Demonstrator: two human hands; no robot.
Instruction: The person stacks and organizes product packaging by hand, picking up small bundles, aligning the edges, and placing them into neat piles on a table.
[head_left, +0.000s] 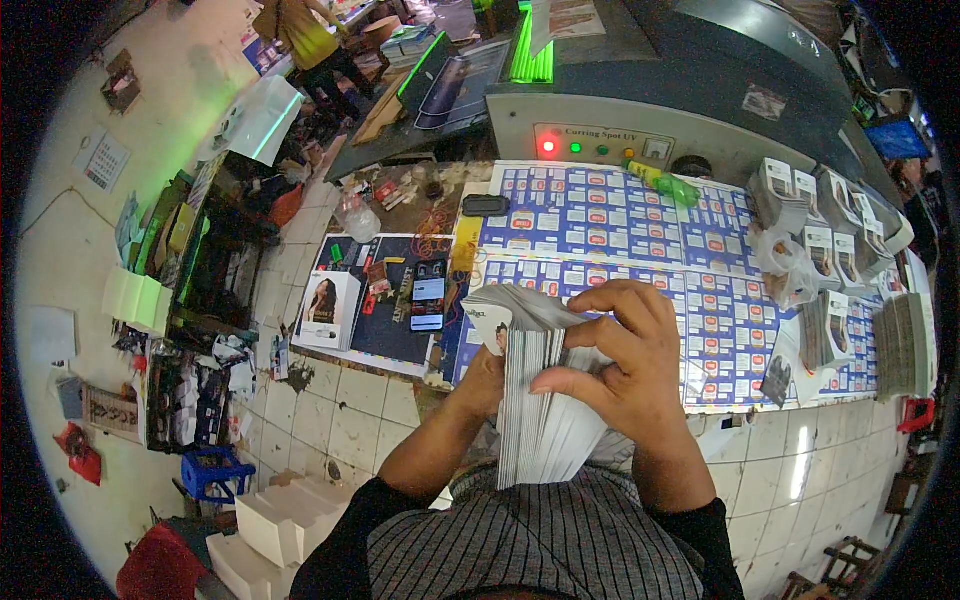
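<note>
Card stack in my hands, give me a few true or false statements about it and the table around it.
1. Both hands hold the card stack. True: the left hand supports it from behind and the right hand grips it across the front.
2. The stack lies flat on the table. False: it is held up on edge above the lap, off the table.
3. Blue printed sheets cover the table ahead. True.
4. The machine behind the table shows no lights. False: a red lamp and green ones glow on its panel.
5. A phone lies left of the stack. True, with its screen lit.
</note>
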